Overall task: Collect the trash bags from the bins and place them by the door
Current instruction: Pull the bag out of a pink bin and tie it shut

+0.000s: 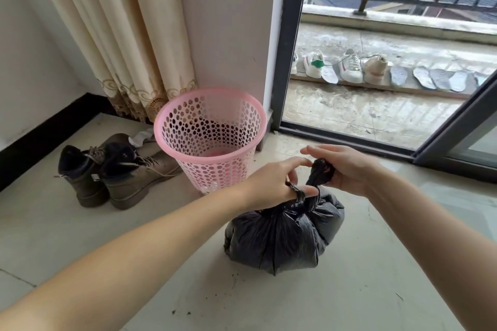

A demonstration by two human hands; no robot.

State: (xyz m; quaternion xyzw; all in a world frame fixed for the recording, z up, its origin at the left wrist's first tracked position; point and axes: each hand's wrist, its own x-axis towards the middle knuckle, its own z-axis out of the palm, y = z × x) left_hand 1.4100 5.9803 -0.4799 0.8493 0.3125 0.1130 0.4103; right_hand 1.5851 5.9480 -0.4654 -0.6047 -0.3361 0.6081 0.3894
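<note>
A full black trash bag [285, 236] sits on the pale tiled floor in front of me. Its neck is gathered into two twisted ends above the bulging body. My left hand [274, 183] pinches one twisted end, which loops around a finger. The other end is bunched in my right hand [347, 166], held slightly higher. Behind the bag, a pink perforated plastic bin [209, 131] stands upright with no liner in it, close to the wall corner beside the balcony door.
A pair of brown lace-up boots [115, 172] lies left of the bin, with crumpled paper [141, 138] behind them. A cream curtain [121, 35] hangs above. The dark-framed sliding door [287, 43] at right stands ajar onto a balcony with sneakers [349, 67] and insoles. Dirt specks dot the floor.
</note>
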